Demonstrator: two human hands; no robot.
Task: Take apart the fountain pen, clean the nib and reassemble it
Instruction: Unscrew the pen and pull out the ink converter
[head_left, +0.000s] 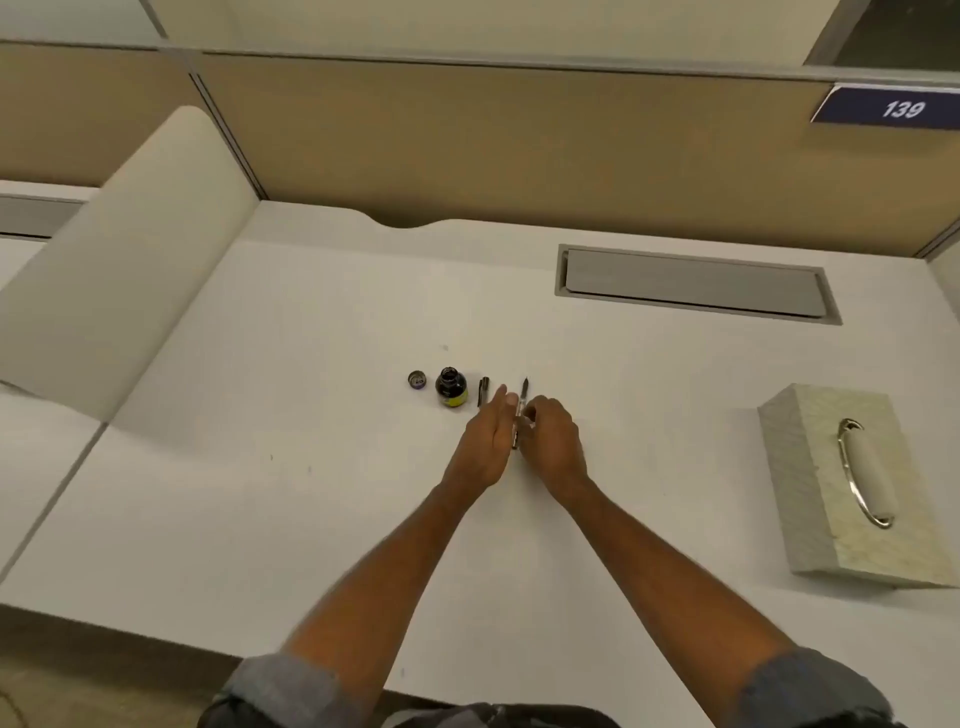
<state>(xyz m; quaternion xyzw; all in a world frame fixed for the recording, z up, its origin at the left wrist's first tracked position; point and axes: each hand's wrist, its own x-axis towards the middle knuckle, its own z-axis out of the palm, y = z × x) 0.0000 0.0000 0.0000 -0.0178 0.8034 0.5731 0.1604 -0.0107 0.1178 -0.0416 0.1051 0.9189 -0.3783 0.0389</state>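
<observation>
The fountain pen (523, 391) points away from me, nib at the far end, its lower part hidden between my hands. My right hand (551, 439) is closed around the pen's middle. My left hand (485, 441) lies against the pen's left side with its fingers stretched out flat. The dark pen cap (483, 391) lies on the white desk (311, 467) just left of my hands. An open ink bottle (450, 387) stands left of the cap, and its round lid (416, 380) lies further left.
A pale tissue box (810, 467) with a metal-rimmed slot sits at the right of the desk. A grey cable hatch (693, 283) is set into the desk at the back right. A beige partition (467, 140) closes off the far edge.
</observation>
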